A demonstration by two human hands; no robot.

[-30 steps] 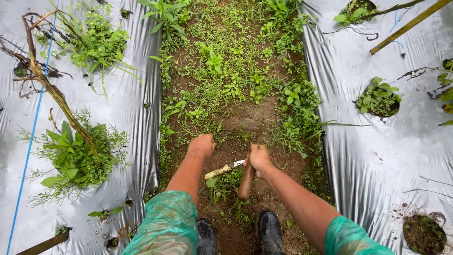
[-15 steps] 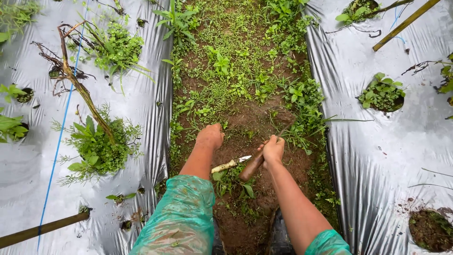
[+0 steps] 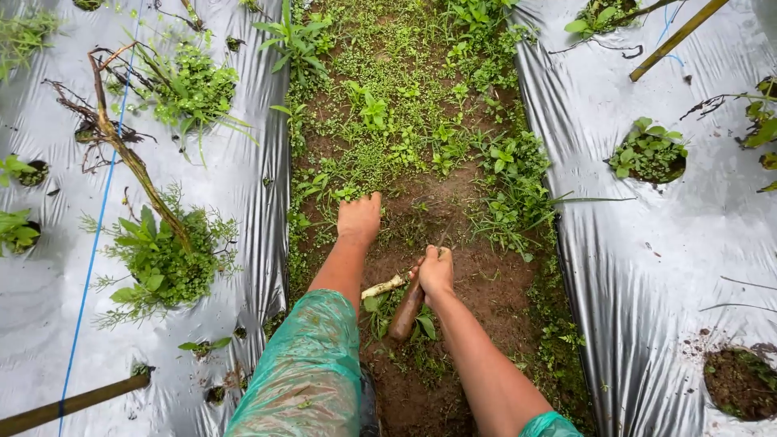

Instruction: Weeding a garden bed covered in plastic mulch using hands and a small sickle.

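Weeding is in hand — the left hand (image 3: 359,217) is pressed flat, open, on low weeds (image 3: 380,154); the right hand (image 3: 435,271) is closed around a wooden-handled tool (image 3: 405,311) dug into soil (image 3: 486,283). A firm pull seems called for.

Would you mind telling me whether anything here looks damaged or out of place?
Yes: a bare, leafless stalk leans askew over the left plastic sheet, looking dead among green plants. Soil is spilled around the planting hole at lower right.

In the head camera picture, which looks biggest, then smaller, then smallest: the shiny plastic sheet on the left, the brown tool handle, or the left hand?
1. Plastic sheet, by far.
2 and 3. Tool handle and left hand look about alike; no clear order.
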